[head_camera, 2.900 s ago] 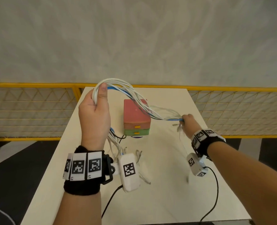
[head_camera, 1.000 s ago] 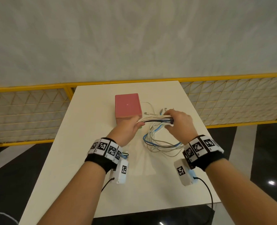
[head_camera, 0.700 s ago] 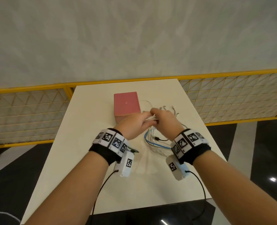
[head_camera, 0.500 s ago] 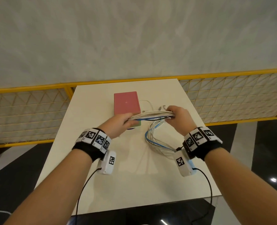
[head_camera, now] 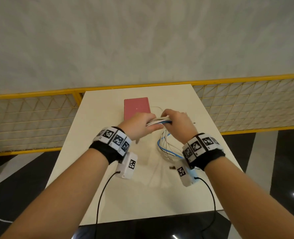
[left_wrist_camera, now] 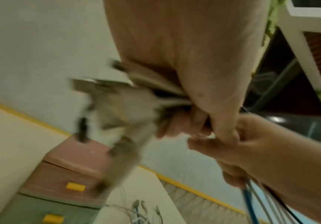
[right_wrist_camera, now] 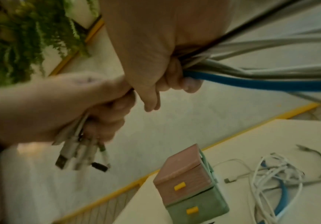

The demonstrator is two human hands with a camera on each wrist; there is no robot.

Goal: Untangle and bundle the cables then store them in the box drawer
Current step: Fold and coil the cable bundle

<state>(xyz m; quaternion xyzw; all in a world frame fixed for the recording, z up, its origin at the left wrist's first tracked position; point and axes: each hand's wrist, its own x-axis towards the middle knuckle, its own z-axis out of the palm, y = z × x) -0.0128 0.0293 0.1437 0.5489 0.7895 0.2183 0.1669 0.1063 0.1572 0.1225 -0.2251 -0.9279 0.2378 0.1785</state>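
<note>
Head view: both hands meet above the counter (head_camera: 108, 195), just in front of the pink-topped drawer box (head_camera: 136, 107). Left hand (head_camera: 139, 125) is clenched around one stretch of the cable bundle (head_camera: 158, 121); right hand (head_camera: 179, 122) is clenched around the same bundle right beside it, knuckles nearly touching. Below the right hand, loops of white and blue cable (head_camera: 167, 147) hang down toward the counter.

Left wrist view: connector ends (left_wrist_camera: 117, 106) fan out of the left fist, blurred. Both drawers of the box (left_wrist_camera: 63, 181), pink above green, each with a yellow handle, appear closed.

Right wrist view: plug ends (right_wrist_camera: 80, 157) dangle free below the left fist, and a loose heap of white and blue cable (right_wrist_camera: 274, 180) lies on the counter beside the box (right_wrist_camera: 190, 191). Whether that heap is the tail of the held bundle or a separate tangle cannot be told.

Judged risks:
- The free plugs could snag in the hanging loops as the bundle is wound, re-knotting it.
- With the two grips so close, a strand may slip out when one hand shifts, since several thin cables share one fist.
- A swinging loop could catch the light box and drag it.
- No drawer is open yet; one hand must let go, and the coil could spring apart.
</note>
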